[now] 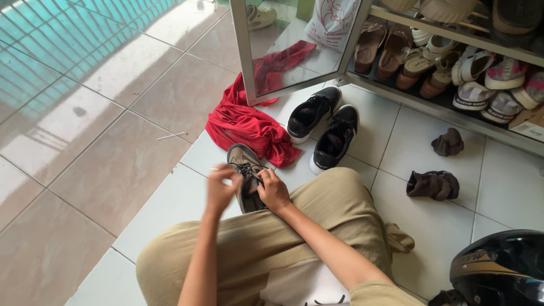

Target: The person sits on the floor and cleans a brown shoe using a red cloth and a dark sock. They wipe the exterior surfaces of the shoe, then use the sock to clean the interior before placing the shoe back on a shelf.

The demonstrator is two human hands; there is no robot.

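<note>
1. The person sat on the white tiled floor in khaki trousers, both bare hands at a grey-brown lace-up sneaker worn on the foot in front of the knees.
2. The left hand was raised just above the sneaker's laces, its fingers curled together and pinching a thin lace end; the hand was blurred, so the exact grip could not be told.
3. The right hand rested on the sneaker's right side, fingers bent and pressed together against the laces.
4. The sneaker lay just beside a crumpled red cloth, its toe almost touching the fabric.
5. A pair of black sneakers with white soles stood side by side beyond the cloth, near a metal-framed glass cabinet door.
6. A shoe rack held sandals and slippers.
7. Two dark bundled socks lay apart on the tiles to the right.
8. A black motorcycle helmet sat at the lower right corner.
</note>
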